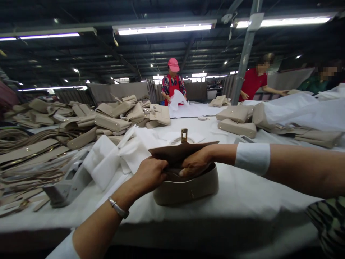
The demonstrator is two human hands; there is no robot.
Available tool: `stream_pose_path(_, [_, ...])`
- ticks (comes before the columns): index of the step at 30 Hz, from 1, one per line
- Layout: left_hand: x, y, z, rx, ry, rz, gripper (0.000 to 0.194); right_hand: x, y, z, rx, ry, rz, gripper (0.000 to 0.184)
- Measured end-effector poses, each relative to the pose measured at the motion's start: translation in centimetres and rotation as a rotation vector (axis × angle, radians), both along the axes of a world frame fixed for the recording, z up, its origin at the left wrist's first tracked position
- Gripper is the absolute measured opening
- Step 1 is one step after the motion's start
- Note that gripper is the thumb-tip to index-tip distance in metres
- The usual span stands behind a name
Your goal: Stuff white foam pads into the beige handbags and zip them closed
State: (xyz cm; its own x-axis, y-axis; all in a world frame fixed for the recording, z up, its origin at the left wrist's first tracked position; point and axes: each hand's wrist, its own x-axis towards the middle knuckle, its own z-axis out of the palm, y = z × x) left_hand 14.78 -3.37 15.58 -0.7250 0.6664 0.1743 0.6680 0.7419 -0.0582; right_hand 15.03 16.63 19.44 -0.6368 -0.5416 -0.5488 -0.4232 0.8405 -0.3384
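Observation:
A taupe handbag [185,192] stands on the white-covered table in front of me, its flap [183,149] raised. A gold clasp plate [184,135] sticks up from the flap's edge. My left hand [153,172] is closed on the bag's left side, where flap and opening meet. Under the flap, my right hand [196,162] reaches into the bag's mouth from the right. Its fingers are curled and partly hidden, so what they hold inside is not visible. The bag's interior is mostly dark.
Left of the bag lie white foam sheets [102,162], a grey tape dispenser [68,183] and coiled straps [16,138]. Piles of taupe bags [113,122] stand behind, with more bags [237,127] at right. Across the table, a person in a pink cap [173,79] handles white sheeting.

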Motion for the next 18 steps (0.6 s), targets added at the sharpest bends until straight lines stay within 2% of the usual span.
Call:
stream_pose_path(3, [0.1, 0.1, 0.0, -0.019, 0.001, 0.007, 0.007, -0.2, 0.9, 0.2, 0.077, -0.023, 0.098, 0.029])
stream_pose_path(7, [0.1, 0.2, -0.1, -0.053, 0.012, -0.014, 0.008, -0.4, 1.3, -1.1, 0.089, 0.065, 0.117, 0.027])
stream_pose_path(11, [-0.1, 0.6, -0.4, -0.073, 0.128, -0.026, 0.007, 0.3, 2.2, -2.6, -0.056, 0.351, 0.052, 0.029])
stream_pose_path(13, [-0.3, 0.9, -0.4, -0.065, 0.223, -0.074, 0.012, 0.8, 2.9, -3.1, -0.188, 0.456, 0.021, 0.034])
stream_pose_path(16, [-0.4, 1.4, -0.4, -0.086, 0.276, -0.197, 0.012, 1.5, 4.2, -3.1, -0.380, 0.475, 0.019, 0.043])
stream_pose_path(18, [-0.6, 1.7, -0.3, -0.133, 0.237, -0.243, 0.014, 2.0, 5.3, -2.8, -0.423, 0.515, 0.017, 0.041])
